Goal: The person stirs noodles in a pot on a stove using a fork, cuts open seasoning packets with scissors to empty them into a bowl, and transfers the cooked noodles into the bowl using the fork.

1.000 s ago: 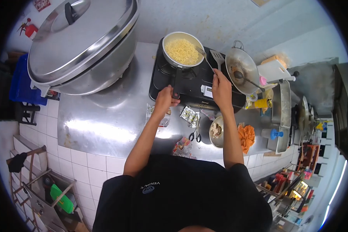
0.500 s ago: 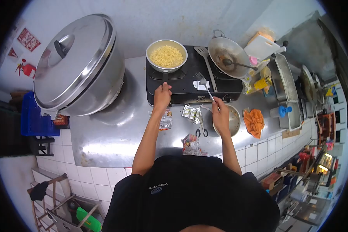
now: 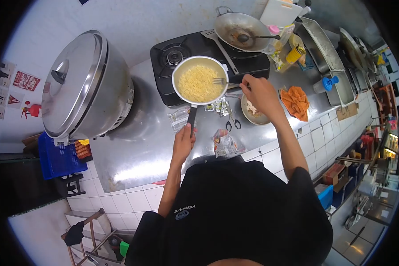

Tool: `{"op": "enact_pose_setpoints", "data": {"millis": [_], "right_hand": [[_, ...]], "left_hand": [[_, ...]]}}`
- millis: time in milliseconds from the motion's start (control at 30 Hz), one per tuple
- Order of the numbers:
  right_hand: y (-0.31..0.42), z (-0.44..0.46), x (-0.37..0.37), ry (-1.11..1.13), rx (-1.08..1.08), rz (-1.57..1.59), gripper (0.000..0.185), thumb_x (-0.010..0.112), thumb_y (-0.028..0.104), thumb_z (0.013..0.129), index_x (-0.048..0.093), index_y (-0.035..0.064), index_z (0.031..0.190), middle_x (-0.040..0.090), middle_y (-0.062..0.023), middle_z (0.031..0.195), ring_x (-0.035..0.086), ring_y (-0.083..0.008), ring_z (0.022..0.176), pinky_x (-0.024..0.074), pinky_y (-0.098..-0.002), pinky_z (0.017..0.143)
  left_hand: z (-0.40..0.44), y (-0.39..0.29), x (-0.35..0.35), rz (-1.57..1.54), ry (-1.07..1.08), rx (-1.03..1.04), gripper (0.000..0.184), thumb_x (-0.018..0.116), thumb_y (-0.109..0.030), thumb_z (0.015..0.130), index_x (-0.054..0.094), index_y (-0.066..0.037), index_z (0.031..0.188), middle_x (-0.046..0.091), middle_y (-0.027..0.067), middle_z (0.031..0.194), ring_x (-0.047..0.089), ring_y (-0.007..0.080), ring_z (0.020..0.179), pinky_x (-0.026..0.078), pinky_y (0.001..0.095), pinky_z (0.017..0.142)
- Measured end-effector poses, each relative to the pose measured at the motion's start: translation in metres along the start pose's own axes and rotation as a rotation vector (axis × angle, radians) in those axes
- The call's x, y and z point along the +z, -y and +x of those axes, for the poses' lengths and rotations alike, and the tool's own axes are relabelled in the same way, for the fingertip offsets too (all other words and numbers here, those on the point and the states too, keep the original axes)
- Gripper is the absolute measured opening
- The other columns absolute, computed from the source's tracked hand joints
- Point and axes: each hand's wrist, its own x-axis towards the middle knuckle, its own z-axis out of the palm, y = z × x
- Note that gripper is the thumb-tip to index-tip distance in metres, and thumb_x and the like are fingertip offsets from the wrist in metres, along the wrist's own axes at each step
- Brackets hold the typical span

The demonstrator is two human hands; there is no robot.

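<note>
My left hand [image 3: 184, 141] is wrapped round the black handle of a small saucepan [image 3: 192, 116]. Pale yellow instant noodles [image 3: 200, 83] fill the pan, which is lifted off the left burner [image 3: 174, 55] and held over the front of the gas stove [image 3: 162, 86]. In my right hand [image 3: 258, 94] is a fork [image 3: 228, 82], its tines over the right side of the noodles. Below that hand stands a bowl [image 3: 249, 113] with some food in it, partly hidden by the hand. Scissors [image 3: 233, 125] and a torn silver sachet [image 3: 219, 106] lie near the pan.
A wok [image 3: 239, 26] with a ladle [image 3: 257, 38] sits on the right burner, a slotted spatula [image 3: 221, 51] beside it. An orange cloth [image 3: 294, 103] lies right of the bowl. A large lidded pot [image 3: 93, 93] stands at left. An opened wrapper [image 3: 226, 144] lies near the front edge.
The saucepan has come off the left burner, toward me, baring the burner. My right hand has raised the fork to the noodles. The camera view has shifted.
</note>
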Motion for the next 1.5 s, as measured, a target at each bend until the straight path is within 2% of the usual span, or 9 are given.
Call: {"op": "enact_pose_setpoints", "data": {"millis": [133,333,500,700,867,900,1333,1433,1500], "right_hand": [[-0.024,0.019,0.017,0.038,-0.047,-0.142,0.014,0.06,0.019,0.088,0.062,0.0056,0.09,0.066,-0.0191,0.078,0.064,-0.039,0.08,0.0499,-0.0502,0.073],[-0.069,0.006,0.049,0.31,-0.206,0.139,0.024,0.065,0.023,0.086,0.062,0.0006,0.076,0.064,-0.0172,0.072,0.062,-0.0333,0.066,0.0469,-0.0429,0.061],[-0.098,-0.018,0.055,0.418,-0.034,0.459,0.027,0.065,0.023,0.088,0.061,0.0002,0.073,0.055,-0.0062,0.062,0.047,-0.0122,0.057,0.0398,-0.0306,0.055],[-0.13,-0.038,0.035,0.376,0.255,0.92,0.028,0.064,0.026,0.092,0.061,0.0048,0.073,0.051,0.0051,0.065,0.04,-0.0036,0.057,0.0318,-0.0236,0.05],[-0.166,-0.048,0.01,0.327,0.286,0.902,0.025,0.063,0.026,0.092,0.061,0.0067,0.077,0.05,0.0064,0.066,0.038,-0.0027,0.056,0.0283,-0.0217,0.048],[-0.171,-0.05,0.003,0.294,0.302,0.887,0.025,0.063,0.027,0.092,0.061,0.0069,0.078,0.049,0.0068,0.066,0.038,-0.0022,0.056,0.0273,-0.021,0.047],[-0.277,-0.094,-0.017,0.162,0.366,0.831,0.023,0.061,0.024,0.094,0.062,0.0054,0.08,0.047,0.007,0.064,0.038,-0.0002,0.055,0.0284,-0.0196,0.047],[-0.295,-0.098,0.01,0.131,0.268,0.709,0.024,0.063,0.025,0.092,0.061,0.0036,0.08,0.049,0.0023,0.061,0.044,-0.0065,0.055,0.0351,-0.0244,0.05],[-0.291,-0.096,0.028,0.092,0.143,0.371,0.021,0.062,0.021,0.09,0.059,0.002,0.083,0.056,-0.0086,0.063,0.056,-0.0208,0.06,0.0427,-0.035,0.058]], "left_hand": [[-0.025,0.016,0.023,0.077,0.048,-0.013,0.045,0.038,-0.039,0.104,0.058,-0.001,0.09,0.041,-0.0035,0.057,0.034,0.0044,0.046,0.027,0.0237,0.043],[-0.045,0.039,0.055,0.203,0.097,0.0,0.041,0.037,-0.036,0.104,0.058,-0.003,0.093,0.038,-0.0051,0.059,0.031,0.0026,0.045,0.025,0.0219,0.042],[-0.05,0.048,0.073,0.211,0.104,-0.001,0.039,0.039,-0.034,0.104,0.059,-0.003,0.092,0.039,-0.005,0.059,0.033,0.0036,0.048,0.027,0.0228,0.044],[-0.043,0.038,0.097,0.242,0.074,0.015,0.041,0.04,-0.034,0.103,0.059,0.0,0.09,0.043,-0.001,0.058,0.04,0.0074,0.053,0.034,0.0261,0.052],[-0.037,0.046,0.119,0.184,0.013,0.036,0.04,0.04,-0.032,0.103,0.059,0.001,0.09,0.041,-0.0021,0.058,0.038,0.0061,0.053,0.032,0.0254,0.051],[-0.034,0.05,0.124,0.158,-0.002,0.066,0.038,0.039,-0.031,0.104,0.057,0.0,0.09,0.039,-0.0048,0.058,0.031,0.0027,0.046,0.025,0.0223,0.043],[-0.031,0.078,0.169,0.096,-0.108,0.017,0.044,0.04,-0.033,0.103,0.06,0.002,0.086,0.042,-0.0029,0.058,0.037,0.0053,0.051,0.031,0.0246,0.047],[-0.031,0.087,0.171,0.146,-0.149,0.041,0.045,0.04,-0.034,0.103,0.061,0.002,0.087,0.043,-0.0029,0.058,0.038,0.0056,0.052,0.032,0.0248,0.048],[-0.031,0.091,0.172,0.201,-0.184,0.066,0.046,0.04,-0.035,0.103,0.062,0.003,0.088,0.044,-0.0024,0.058,0.041,0.0064,0.052,0.033,0.0254,0.049]]}}
